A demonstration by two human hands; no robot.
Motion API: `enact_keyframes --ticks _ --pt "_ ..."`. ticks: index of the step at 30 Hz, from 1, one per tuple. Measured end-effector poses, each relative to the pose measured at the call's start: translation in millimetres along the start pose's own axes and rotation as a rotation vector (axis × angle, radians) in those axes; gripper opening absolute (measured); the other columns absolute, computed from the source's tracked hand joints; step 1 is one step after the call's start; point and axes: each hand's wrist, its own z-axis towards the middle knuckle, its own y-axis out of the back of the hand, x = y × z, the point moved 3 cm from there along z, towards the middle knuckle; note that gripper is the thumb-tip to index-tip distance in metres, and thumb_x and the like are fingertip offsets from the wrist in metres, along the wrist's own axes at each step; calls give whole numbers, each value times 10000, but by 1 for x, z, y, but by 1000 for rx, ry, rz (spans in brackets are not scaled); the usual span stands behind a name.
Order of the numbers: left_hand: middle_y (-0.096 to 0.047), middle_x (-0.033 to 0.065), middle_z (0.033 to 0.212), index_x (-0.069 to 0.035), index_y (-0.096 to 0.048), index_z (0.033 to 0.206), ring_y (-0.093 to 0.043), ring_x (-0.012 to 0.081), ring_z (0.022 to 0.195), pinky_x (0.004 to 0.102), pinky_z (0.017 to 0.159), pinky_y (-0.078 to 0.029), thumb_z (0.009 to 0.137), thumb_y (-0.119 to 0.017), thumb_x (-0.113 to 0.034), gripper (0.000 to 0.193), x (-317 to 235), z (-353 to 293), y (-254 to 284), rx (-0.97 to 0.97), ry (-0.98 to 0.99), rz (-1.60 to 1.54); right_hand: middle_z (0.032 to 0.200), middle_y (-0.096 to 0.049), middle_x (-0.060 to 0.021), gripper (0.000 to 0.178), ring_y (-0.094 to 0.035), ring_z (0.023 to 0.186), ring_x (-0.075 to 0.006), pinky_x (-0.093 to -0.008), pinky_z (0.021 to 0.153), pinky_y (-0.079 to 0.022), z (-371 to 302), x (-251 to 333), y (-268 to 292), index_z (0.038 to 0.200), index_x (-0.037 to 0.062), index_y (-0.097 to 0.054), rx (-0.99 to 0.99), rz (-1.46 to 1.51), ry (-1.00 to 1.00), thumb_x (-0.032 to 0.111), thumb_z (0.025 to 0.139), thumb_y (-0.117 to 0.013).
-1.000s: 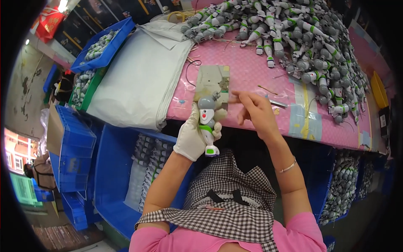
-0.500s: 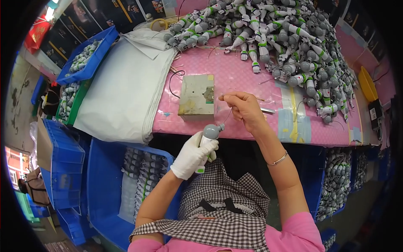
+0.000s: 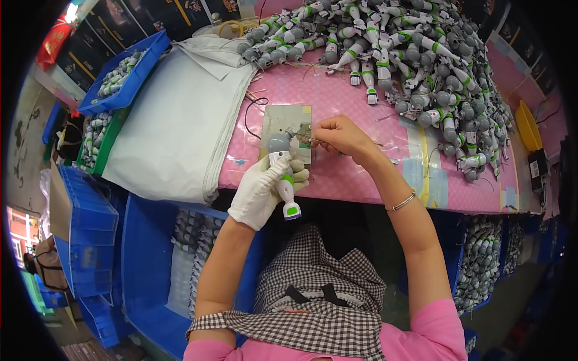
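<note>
My left hand (image 3: 256,194), in a white glove, is closed around a toy figure's arm (image 3: 279,143) of white and grey plastic with green bands. The grey ball end points up and away from me, and the white hand end hangs below my fingers. Beyond it, a small metal box (image 3: 280,117) with a cut-out at its right side is partly covered by the toy arm. At that cut-out my bare right hand (image 3: 344,136) pinches a thin wire, which reaches toward the toy arm's grey end. The wire's exact tip is too small to make out.
Many similar toy arms are heaped (image 3: 415,66) at the back right of the pink-covered table (image 3: 355,177). White sheets (image 3: 180,126) lie at left, beside blue and green bins (image 3: 129,72) of parts. A large blue crate (image 3: 144,259) stands below, and a yellow basin (image 3: 528,126) at far right.
My left hand has carried the toy arm up and forward, from the table's near edge to over the metal box. My right hand has shifted slightly forward and left, toward the box's cut-out.
</note>
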Motion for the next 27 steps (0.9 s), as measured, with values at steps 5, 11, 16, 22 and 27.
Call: enact_keyframes --ticks 5,11,16,22,27 --pt "-602 101 932 -11 -500 1146 -632 228 829 375 784 -534 910 -564 -273 358 1 2 3 9 -19 -33 604 -529 2 203 -435 513 -57 -208 457 -340 3 -5 1 690 18 -625 63 100 -21 173 794 -546" --pt "-605 105 937 -4 -501 1145 -633 232 821 369 783 -532 916 -551 -250 340 0 1 1 26 -4 -85 626 -553 -12 213 -448 522 -53 -197 461 -344 5 -6 1 674 21 -595 26 -62 13 187 797 -547" --pt "-607 107 954 19 -515 1127 -627 215 812 341 770 -525 909 -572 -235 340 2 5 0 36 -10 -102 642 -569 -20 207 -451 529 -53 -197 468 -347 4 -1 6 678 24 -593 52 -14 -7 185 797 -543" --pt "-607 107 950 36 -510 1115 -627 214 818 344 775 -525 908 -570 -209 327 0 6 2 66 -28 -144 619 -550 -5 194 -441 511 -54 -208 461 -341 3 -1 -4 670 25 -595 -37 27 3 173 783 -539" --pt "-593 69 925 -22 -515 1090 -593 131 742 270 679 -500 916 -559 -285 319 -2 -17 19 119 -53 -118 564 -498 16 213 -424 500 -57 -224 461 -331 -8 16 1 675 19 -631 -241 -402 295 191 769 -547"
